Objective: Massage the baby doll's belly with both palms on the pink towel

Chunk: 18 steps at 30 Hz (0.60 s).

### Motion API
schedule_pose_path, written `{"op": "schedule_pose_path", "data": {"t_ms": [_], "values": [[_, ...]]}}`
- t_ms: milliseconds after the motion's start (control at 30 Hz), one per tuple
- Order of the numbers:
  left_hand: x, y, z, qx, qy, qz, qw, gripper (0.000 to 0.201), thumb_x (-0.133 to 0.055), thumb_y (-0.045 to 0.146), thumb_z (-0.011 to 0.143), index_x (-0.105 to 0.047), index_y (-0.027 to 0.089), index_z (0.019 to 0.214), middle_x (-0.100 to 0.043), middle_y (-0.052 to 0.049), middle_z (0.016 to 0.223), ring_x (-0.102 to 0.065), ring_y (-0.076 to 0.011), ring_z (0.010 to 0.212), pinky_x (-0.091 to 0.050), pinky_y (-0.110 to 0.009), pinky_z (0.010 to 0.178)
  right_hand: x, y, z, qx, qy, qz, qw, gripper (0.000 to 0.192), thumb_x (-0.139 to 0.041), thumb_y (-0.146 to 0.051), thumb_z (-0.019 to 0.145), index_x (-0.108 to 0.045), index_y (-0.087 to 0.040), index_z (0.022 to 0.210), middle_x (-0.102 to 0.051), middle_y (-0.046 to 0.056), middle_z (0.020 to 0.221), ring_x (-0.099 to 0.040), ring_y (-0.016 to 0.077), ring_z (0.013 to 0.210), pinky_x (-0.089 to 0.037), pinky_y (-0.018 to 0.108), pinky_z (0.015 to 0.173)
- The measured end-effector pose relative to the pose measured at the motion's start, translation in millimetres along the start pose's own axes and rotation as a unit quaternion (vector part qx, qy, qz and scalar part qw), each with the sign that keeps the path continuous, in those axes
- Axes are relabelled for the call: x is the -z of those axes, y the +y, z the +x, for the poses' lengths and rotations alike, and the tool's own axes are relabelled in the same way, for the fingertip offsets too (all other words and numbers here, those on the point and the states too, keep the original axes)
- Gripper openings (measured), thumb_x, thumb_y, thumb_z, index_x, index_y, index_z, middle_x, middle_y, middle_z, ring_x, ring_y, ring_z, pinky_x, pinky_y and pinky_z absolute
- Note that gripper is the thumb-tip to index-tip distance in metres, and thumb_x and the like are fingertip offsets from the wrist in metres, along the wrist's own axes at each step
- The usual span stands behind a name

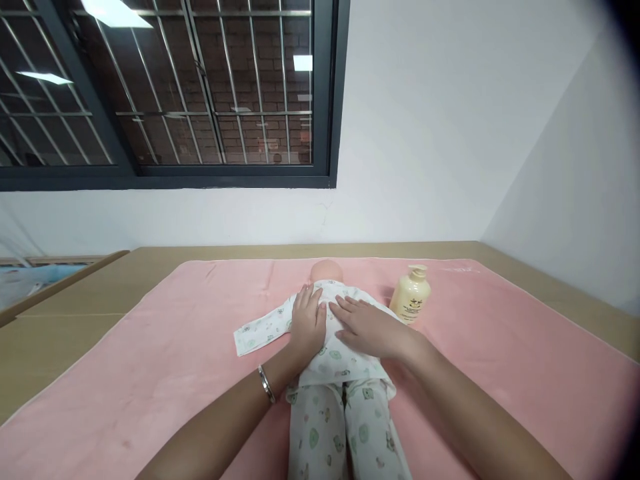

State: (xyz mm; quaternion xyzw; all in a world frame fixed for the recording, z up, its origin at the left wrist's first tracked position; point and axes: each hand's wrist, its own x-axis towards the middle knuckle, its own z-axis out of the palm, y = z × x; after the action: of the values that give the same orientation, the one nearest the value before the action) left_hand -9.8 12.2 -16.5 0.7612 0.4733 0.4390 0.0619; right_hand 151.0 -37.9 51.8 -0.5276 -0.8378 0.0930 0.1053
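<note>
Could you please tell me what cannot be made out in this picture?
All in the head view:
- Patterned trousers: the lower ends are cut off by the bottom edge.
- Patterned top: its sleeve on the picture's right is mostly hidden by the right hand and right forearm.
- Palm of the left hand: hidden by the hand's own back.
- Pump bottle: its small print is too small to read.

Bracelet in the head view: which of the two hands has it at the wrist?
The left hand, on the patterned top: a silver bracelet circles its wrist. The right hand, also on the top, has a bare wrist.
</note>
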Motion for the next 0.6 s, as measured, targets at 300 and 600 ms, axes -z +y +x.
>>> {"op": "schedule_pose_path", "data": {"t_ms": [300,600], "values": [[11.5,17,-2,-0.111,-0.040,0.068,0.991,0.034,-0.039,0.023,0.093,-0.064,0.017,0.116,-0.059,-0.012,0.131,-0.047,-0.0272,0.128,-0.036,-0.051,0.109,100,41,-65,-0.111,-0.025,0.083,0.990,0.067,-0.038,-0.055,0.092,-0.018,-0.030,0.151,-0.023,-0.002,0.156,-0.027,0.0292,0.141,-0.031,0.043,0.111],[19.3,84,-12,-0.047,-0.229,-0.107,0.966,0.029,-0.048,0.036,0.090,-0.073,0.026,0.097,-0.050,-0.005,0.142,-0.031,-0.0274,0.140,-0.010,-0.053,0.118,133,87,-99,-0.216,0.070,0.117,0.967,0.070,-0.034,-0.056,0.092,-0.017,-0.024,0.152,-0.023,0.002,0.156,-0.026,0.0269,0.141,-0.030,0.042,0.111]]}}
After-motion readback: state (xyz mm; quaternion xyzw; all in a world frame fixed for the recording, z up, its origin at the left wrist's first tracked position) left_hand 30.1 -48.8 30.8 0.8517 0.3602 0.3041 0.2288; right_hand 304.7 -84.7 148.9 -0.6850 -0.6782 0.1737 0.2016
